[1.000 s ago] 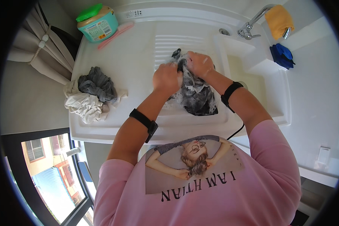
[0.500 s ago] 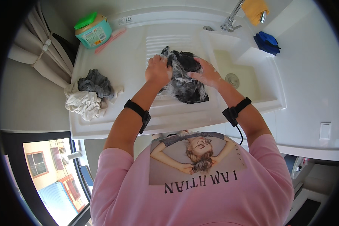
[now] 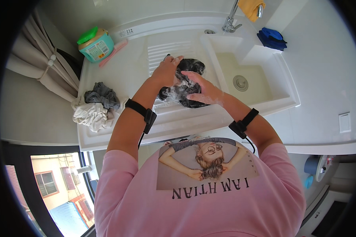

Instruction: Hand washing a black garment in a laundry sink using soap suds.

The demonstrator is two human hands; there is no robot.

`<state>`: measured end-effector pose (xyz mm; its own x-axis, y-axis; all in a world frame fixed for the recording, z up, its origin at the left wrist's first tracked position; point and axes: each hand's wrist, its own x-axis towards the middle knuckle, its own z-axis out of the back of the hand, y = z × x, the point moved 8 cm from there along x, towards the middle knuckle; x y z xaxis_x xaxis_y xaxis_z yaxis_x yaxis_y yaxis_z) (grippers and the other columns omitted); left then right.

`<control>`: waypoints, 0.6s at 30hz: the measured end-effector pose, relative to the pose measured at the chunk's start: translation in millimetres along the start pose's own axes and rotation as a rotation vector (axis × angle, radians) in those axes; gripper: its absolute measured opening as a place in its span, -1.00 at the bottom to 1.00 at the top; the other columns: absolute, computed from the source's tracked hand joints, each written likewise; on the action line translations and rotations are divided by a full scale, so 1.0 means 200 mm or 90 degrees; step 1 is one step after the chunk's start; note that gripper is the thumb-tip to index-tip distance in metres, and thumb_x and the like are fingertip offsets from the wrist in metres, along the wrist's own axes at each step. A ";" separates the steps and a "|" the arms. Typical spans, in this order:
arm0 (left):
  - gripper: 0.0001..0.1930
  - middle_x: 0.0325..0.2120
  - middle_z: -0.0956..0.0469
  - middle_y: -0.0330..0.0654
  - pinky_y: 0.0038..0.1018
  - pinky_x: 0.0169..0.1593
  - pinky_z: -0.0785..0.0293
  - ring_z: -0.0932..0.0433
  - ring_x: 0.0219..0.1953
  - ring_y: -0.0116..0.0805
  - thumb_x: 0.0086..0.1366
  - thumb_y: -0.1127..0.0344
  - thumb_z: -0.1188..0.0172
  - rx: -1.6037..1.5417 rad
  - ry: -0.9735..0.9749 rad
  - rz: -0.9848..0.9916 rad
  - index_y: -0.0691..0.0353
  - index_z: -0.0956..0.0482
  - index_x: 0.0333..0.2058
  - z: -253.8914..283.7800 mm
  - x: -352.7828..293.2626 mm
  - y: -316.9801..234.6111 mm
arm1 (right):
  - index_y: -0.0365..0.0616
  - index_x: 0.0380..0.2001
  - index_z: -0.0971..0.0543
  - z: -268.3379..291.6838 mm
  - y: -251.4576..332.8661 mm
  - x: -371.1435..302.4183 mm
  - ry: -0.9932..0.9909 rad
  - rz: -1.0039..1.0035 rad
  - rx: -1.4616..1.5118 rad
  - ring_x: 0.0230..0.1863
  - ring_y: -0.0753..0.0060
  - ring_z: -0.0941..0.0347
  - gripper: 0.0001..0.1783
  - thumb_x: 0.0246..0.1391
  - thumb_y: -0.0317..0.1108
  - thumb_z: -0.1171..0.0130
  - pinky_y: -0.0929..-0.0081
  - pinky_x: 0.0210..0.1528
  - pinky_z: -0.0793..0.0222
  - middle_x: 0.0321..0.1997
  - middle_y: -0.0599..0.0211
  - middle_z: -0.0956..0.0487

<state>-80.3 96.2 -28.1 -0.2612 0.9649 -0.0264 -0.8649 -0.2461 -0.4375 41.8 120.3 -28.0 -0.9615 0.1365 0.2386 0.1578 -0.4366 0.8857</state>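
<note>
A dark, soapy wet garment (image 3: 194,65) lies bunched on the ribbed washboard part of the white laundry sink, with white suds across its middle. My left hand (image 3: 167,72) is closed on its upper left side, fingers bent over the cloth and the fingertips partly hidden. My right hand (image 3: 205,90) rests on the lower right of the garment, its thumb and fingers spread apart against the cloth.
Left on the sink (image 3: 126,83) lie grey cloth (image 3: 101,96) and white cloth (image 3: 91,115). Behind them are a teal tub (image 3: 97,49) and a pink brush (image 3: 114,52). Right are the basin drain (image 3: 240,83), faucet (image 3: 230,26), blue cloth (image 3: 272,38) and yellow cloth (image 3: 251,8).
My right hand has moved left and nearer to me across the garment, closer to my left hand. The garment is bunched more tightly, and the whole view has shifted slightly.
</note>
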 end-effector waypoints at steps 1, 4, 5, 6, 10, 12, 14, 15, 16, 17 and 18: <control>-0.12 0.07 -0.22 0.05 -0.24 0.09 -0.28 -0.24 0.09 0.07 -0.20 0.37 -0.31 0.019 -0.017 0.016 0.01 -0.09 0.17 0.01 0.01 0.00 | -0.03 0.18 -0.14 0.00 0.00 0.00 -0.002 0.000 -0.001 0.23 0.17 -0.10 -0.17 -0.23 -0.42 -0.26 0.29 0.24 -0.01 0.18 0.21 -0.23; -0.31 0.00 -0.31 0.06 -0.30 0.03 -0.33 -0.32 0.02 0.01 -0.15 0.38 -0.28 0.022 -0.071 0.008 0.09 -0.29 0.06 -0.04 0.02 0.05 | -0.04 0.18 -0.14 0.00 0.07 0.00 -0.001 0.056 0.049 0.23 0.20 -0.09 -0.18 -0.21 -0.45 -0.24 0.32 0.24 0.01 0.20 0.22 -0.20; -0.43 -0.06 -0.37 0.07 -0.32 -0.01 -0.37 -0.38 -0.03 -0.01 -0.12 0.38 -0.26 0.007 -0.103 -0.023 0.13 -0.39 -0.02 -0.03 0.03 0.05 | -0.05 0.18 -0.13 -0.02 0.11 0.01 0.024 0.072 0.005 0.23 0.23 -0.09 -0.19 -0.21 -0.46 -0.23 0.32 0.24 0.01 0.20 0.24 -0.19; -0.43 -0.06 -0.37 0.07 -0.32 -0.01 -0.37 -0.38 -0.03 -0.01 -0.12 0.38 -0.26 0.009 -0.104 -0.024 0.13 -0.39 -0.02 -0.04 0.04 0.07 | -0.05 0.18 -0.13 -0.04 0.14 0.02 0.050 0.087 -0.038 0.23 0.27 -0.09 -0.19 -0.20 -0.47 -0.22 0.32 0.24 0.01 0.21 0.25 -0.17; -0.68 -0.26 -0.50 -0.12 -0.35 -0.12 -0.44 -0.50 -0.22 -0.20 0.00 0.50 -0.08 -0.306 -0.209 -0.070 0.25 -0.45 -0.18 0.07 0.01 0.13 | -0.03 0.18 -0.10 0.03 0.20 0.03 -0.004 0.059 -0.097 0.23 0.23 -0.08 -0.14 -0.23 -0.44 -0.26 0.29 0.24 0.01 0.23 0.26 -0.11; -0.71 -0.25 -0.48 -0.14 -0.34 -0.07 -0.43 -0.48 -0.19 -0.28 0.08 0.53 0.02 -1.016 -0.226 0.051 0.26 -0.41 -0.16 0.10 -0.02 0.18 | 0.00 0.19 -0.07 0.22 0.07 -0.01 -0.251 -0.070 0.034 0.24 0.13 -0.04 -0.07 -0.28 -0.36 -0.32 0.25 0.24 0.02 0.25 0.22 -0.04; -0.73 -0.21 -0.47 -0.07 -0.28 0.01 -0.38 -0.46 -0.14 -0.21 0.14 0.49 0.07 -1.022 -0.263 0.063 0.29 -0.38 -0.14 0.20 -0.02 0.17 | -0.02 0.23 0.03 0.28 0.00 0.00 -0.280 -0.114 0.024 0.26 0.03 0.01 0.11 -0.39 -0.23 -0.42 0.20 0.26 0.07 0.26 0.13 0.01; -0.73 -0.20 -0.47 -0.06 -0.27 0.04 -0.35 -0.45 -0.12 -0.19 0.15 0.45 0.06 -1.097 -0.244 0.054 0.30 -0.38 -0.14 0.27 -0.02 0.10 | -0.03 0.24 0.08 0.29 -0.05 0.00 -0.290 -0.117 -0.045 0.27 0.03 0.05 0.19 -0.44 -0.18 -0.45 0.19 0.27 0.09 0.27 0.08 0.02; -0.73 -0.18 -0.47 -0.04 -0.27 0.06 -0.33 -0.44 -0.09 -0.17 0.16 0.41 0.05 -1.172 -0.224 0.044 0.32 -0.38 -0.14 0.32 -0.02 0.05 | -0.05 0.25 0.13 0.30 -0.10 0.01 -0.299 -0.121 -0.115 0.29 0.03 0.08 0.28 -0.49 -0.12 -0.49 0.17 0.28 0.12 0.27 0.04 0.03; -0.71 -0.16 -0.46 -0.05 -0.25 0.08 -0.31 -0.43 -0.07 -0.14 0.20 0.33 0.06 -1.183 -0.232 -0.013 0.35 -0.38 -0.13 0.37 -0.04 0.03 | -0.13 0.26 0.20 0.25 -0.13 0.05 -0.267 -0.141 -0.120 0.32 0.05 0.14 0.42 -0.60 -0.03 -0.53 0.21 0.30 0.15 0.28 -0.01 0.05; -0.71 -0.16 -0.46 -0.05 -0.25 0.08 -0.31 -0.43 -0.07 -0.14 0.20 0.33 0.06 -1.182 -0.234 -0.015 0.35 -0.38 -0.13 0.42 -0.05 -0.04 | -0.13 0.26 0.20 0.23 -0.15 0.07 -0.266 -0.138 -0.120 0.32 0.05 0.14 0.42 -0.60 -0.03 -0.53 0.21 0.30 0.15 0.28 -0.01 0.05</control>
<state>-107.6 79.8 51.7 -0.5410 0.8395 0.0502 0.5595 0.4038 -0.7238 34.9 176.1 -32.4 -0.7889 0.5696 0.2305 -0.1157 -0.5062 0.8546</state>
